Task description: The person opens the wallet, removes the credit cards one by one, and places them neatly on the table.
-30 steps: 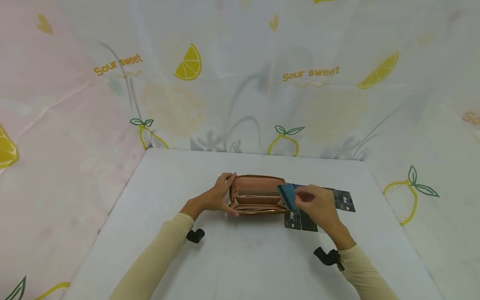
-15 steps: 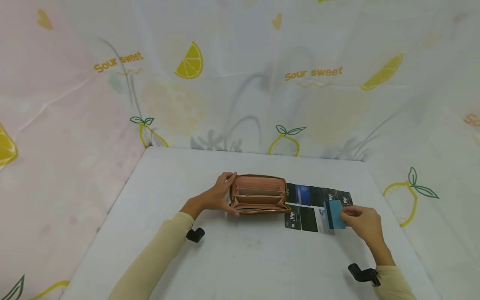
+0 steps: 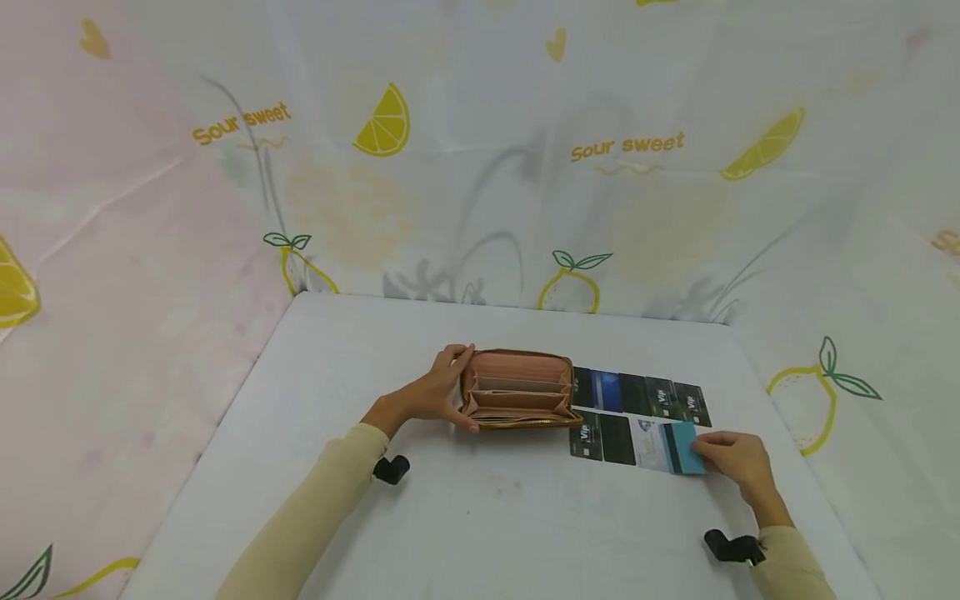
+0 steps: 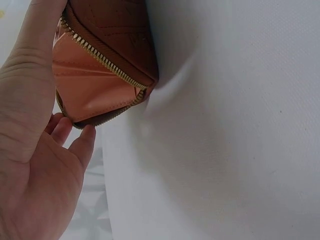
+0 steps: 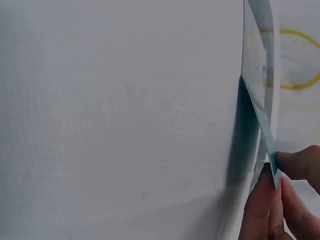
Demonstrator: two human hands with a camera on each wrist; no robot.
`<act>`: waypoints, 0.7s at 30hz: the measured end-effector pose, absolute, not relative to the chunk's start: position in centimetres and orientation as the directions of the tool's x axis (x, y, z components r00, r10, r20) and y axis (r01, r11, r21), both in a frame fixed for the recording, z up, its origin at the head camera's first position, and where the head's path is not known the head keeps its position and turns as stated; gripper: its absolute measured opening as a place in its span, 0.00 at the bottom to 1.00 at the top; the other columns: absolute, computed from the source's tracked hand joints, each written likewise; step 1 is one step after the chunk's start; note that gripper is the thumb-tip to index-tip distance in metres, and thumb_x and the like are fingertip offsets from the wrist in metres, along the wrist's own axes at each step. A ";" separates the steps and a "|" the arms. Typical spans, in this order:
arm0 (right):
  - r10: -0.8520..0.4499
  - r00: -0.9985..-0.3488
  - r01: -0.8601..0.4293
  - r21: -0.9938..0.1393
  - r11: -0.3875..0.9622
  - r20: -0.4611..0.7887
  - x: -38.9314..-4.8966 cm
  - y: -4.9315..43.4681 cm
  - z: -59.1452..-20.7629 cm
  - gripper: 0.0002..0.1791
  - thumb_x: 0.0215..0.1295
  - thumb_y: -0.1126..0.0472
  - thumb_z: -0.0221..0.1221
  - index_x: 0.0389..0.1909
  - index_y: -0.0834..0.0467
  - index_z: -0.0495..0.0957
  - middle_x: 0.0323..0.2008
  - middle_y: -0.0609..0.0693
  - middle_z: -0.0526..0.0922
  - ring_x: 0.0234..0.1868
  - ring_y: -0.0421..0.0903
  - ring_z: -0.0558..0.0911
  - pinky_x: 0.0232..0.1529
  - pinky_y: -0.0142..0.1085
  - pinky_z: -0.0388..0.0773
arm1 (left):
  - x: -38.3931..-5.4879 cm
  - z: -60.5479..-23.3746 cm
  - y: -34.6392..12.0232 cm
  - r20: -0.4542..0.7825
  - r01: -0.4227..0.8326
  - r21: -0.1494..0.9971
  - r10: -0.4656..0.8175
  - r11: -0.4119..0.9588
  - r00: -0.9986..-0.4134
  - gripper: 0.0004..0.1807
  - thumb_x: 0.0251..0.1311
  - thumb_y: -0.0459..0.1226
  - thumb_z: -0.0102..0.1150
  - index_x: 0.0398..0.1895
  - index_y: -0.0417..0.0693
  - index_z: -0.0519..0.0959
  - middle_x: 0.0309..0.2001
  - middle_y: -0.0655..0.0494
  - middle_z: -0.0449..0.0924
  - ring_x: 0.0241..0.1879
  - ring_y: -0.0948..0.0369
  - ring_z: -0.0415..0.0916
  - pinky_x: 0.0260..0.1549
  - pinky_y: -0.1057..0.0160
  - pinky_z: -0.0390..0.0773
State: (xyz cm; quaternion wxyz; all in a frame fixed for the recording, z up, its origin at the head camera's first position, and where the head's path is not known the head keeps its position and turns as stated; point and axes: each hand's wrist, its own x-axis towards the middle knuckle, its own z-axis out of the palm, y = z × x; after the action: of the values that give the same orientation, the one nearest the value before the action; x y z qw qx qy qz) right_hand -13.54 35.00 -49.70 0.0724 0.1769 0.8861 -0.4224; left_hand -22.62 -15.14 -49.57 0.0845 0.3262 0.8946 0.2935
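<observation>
A brown zip-around wallet (image 3: 520, 400) lies opened toward me on the table, its inner compartments showing. My left hand (image 3: 427, 393) grips its left end, thumb at the near edge and fingers at the far edge; the brass zip (image 4: 102, 56) shows in the left wrist view. At the right, my right hand (image 3: 738, 462) pinches the right edge of a light blue card (image 3: 686, 448) with a dark stripe. In the right wrist view that card (image 5: 266, 132) tilts, its held edge raised off the table. Its left edge is right at a white card (image 3: 649, 443).
Two rows of cards lie right of the wallet. The back row has black cards (image 3: 636, 394) and a dark blue card (image 3: 607, 391); the front row has black cards (image 3: 618, 439) beside the white one. Behind the white table (image 3: 480, 525) hangs a lemon-printed cloth (image 3: 480, 192).
My right hand has carried the blue card from the wallet's right side rightward, then down to the end of the front row. My left hand and the wallet have stayed put.
</observation>
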 end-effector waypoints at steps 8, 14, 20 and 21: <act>0.229 -0.922 0.386 -0.727 0.567 -0.311 -13.7 34.7 -50.8 0.26 0.59 0.55 0.68 0.45 0.76 0.79 0.37 0.61 0.84 0.28 0.41 0.80 0.26 0.30 0.78 | -22.6 -49.6 -15.1 0.022 0.521 0.579 0.627 0.627 -0.779 0.77 0.35 0.61 0.78 0.78 0.39 0.36 0.71 0.46 0.41 0.70 0.50 0.43 0.64 0.47 0.61; 0.228 -0.928 0.371 -0.699 0.612 -0.293 -13.9 35.0 -50.7 0.26 0.59 0.55 0.67 0.44 0.76 0.80 0.34 0.59 0.85 0.26 0.41 0.81 0.25 0.30 0.77 | -22.7 -49.6 -15.1 0.024 0.520 0.587 0.628 0.621 -0.778 0.76 0.35 0.61 0.78 0.78 0.39 0.36 0.71 0.47 0.41 0.70 0.50 0.42 0.64 0.48 0.60; 0.251 -0.922 0.388 -0.687 0.614 -0.296 -14.0 35.9 -50.6 0.25 0.59 0.56 0.67 0.44 0.77 0.79 0.34 0.60 0.84 0.26 0.40 0.80 0.25 0.29 0.77 | -22.7 -49.5 -15.1 0.028 0.523 0.591 0.632 0.614 -0.774 0.77 0.35 0.61 0.78 0.77 0.38 0.37 0.71 0.46 0.41 0.70 0.50 0.43 0.64 0.47 0.60; 0.254 -0.920 0.393 -0.686 0.612 -0.300 -14.1 35.9 -50.5 0.26 0.58 0.56 0.67 0.44 0.77 0.79 0.34 0.61 0.84 0.26 0.40 0.80 0.24 0.29 0.77 | -22.7 -49.5 -15.1 0.031 0.524 0.588 0.631 0.616 -0.775 0.77 0.34 0.61 0.78 0.77 0.38 0.37 0.71 0.46 0.41 0.70 0.49 0.43 0.63 0.47 0.61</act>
State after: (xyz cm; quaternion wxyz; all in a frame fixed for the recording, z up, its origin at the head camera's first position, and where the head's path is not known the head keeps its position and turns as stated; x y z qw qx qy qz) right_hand -14.09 35.87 -50.52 0.0866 0.1809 0.8937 -0.4013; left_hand -22.67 -15.13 -49.51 0.0897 0.3230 0.8943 0.2965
